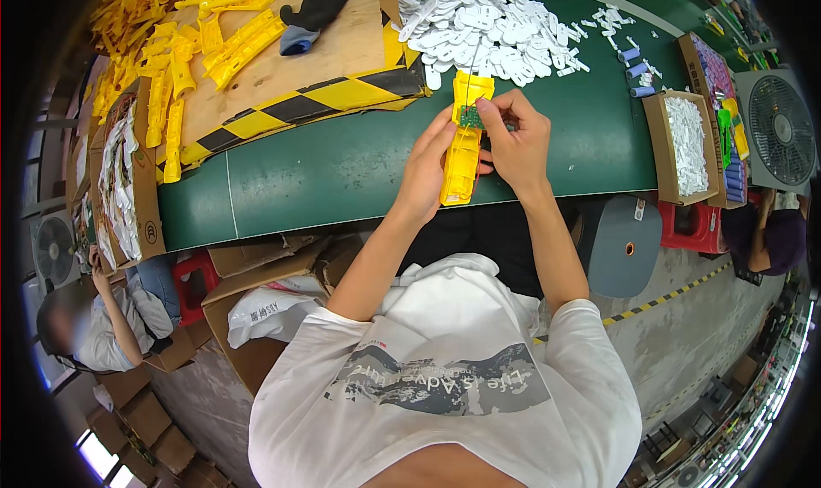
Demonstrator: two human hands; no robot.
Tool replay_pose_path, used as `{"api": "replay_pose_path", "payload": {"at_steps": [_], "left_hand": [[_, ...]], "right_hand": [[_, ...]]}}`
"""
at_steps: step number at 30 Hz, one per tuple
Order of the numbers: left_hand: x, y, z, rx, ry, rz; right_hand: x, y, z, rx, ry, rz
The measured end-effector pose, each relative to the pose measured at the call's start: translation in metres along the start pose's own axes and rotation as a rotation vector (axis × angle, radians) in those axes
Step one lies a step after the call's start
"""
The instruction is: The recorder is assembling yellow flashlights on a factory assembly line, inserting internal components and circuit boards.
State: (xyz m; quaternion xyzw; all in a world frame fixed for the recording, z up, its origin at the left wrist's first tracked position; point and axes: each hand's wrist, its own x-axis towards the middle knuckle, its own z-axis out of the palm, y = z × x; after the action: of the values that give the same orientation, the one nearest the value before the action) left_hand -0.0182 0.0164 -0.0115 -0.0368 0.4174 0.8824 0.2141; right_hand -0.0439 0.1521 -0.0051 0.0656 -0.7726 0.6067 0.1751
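Note:
My left hand (428, 167) grips a long yellow plastic housing (463, 159) that lies lengthwise on the green table (325, 167). My right hand (516, 137) pinches a small green circuit board (469, 116) at the housing's upper part, with a thin wire running up from it. Both hands touch the housing. Behind it lies a heap of white plastic parts (487, 22).
A wooden board (282, 60) with yellow-black tape carries many yellow housings (184, 52) and a black glove (315, 9). Cardboard boxes (688, 146) of white and coloured parts and a fan (782, 129) stand right. Other people sit at lower left and right. Boxes crowd the floor.

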Motion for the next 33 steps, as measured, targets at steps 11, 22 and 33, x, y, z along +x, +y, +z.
{"api": "replay_pose_path", "payload": {"at_steps": [11,22,33], "left_hand": [[0.004,-0.012,0.004,0.157,0.038,0.112],[0.002,-0.013,0.010,0.030,0.082,0.185],[0.003,-0.017,0.004,0.147,0.132,0.278]], "right_hand": [[-0.006,0.003,-0.004,0.024,-0.005,0.107],[-0.015,-0.009,-0.023,-0.340,-0.260,0.078],[-0.027,-0.001,-0.011,-0.012,-0.212,0.192]]}}
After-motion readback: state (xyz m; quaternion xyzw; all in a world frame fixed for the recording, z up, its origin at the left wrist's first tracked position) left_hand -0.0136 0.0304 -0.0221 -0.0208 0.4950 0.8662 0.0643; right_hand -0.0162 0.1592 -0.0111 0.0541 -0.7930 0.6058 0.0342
